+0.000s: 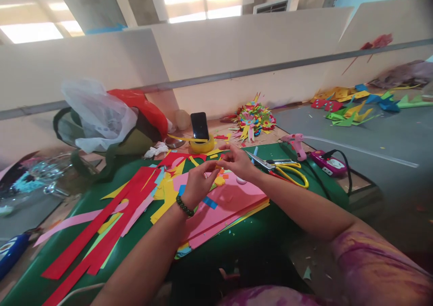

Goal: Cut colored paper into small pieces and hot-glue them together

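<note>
Key relation: the fingertips of the left hand (198, 182) and right hand (239, 162) meet over the pink paper stack (237, 208), and the yellow paper cutout (219, 180) is just below them in view, on the body side. Left thumb looks nearest to it; right fingers come in from the other side. Can't tell whether either hand touches it.

Fingers: both hands curled, thumbs and index fingers drawn close together, little gap. Might be pinching something tiny between them, but too small and blurred to confirm. Can't call the grip on either side.

Long axis: none obvious on the cutout, roughly round. The blue paper strip (210, 202) nearby does have one, slanting down to the right in view, nearer the left hand.

Looks: cutout is bright yellow, small, with an uneven, petal-like outline; orange paper bits (222, 171) sit right beside it. Finer detail not readable. The stack under it is flat, pink on top, yellow edges showing below. Yellow-handled scissors (291, 173) lie past the right wrist, on the green-covered tabletop (257, 238).
</note>
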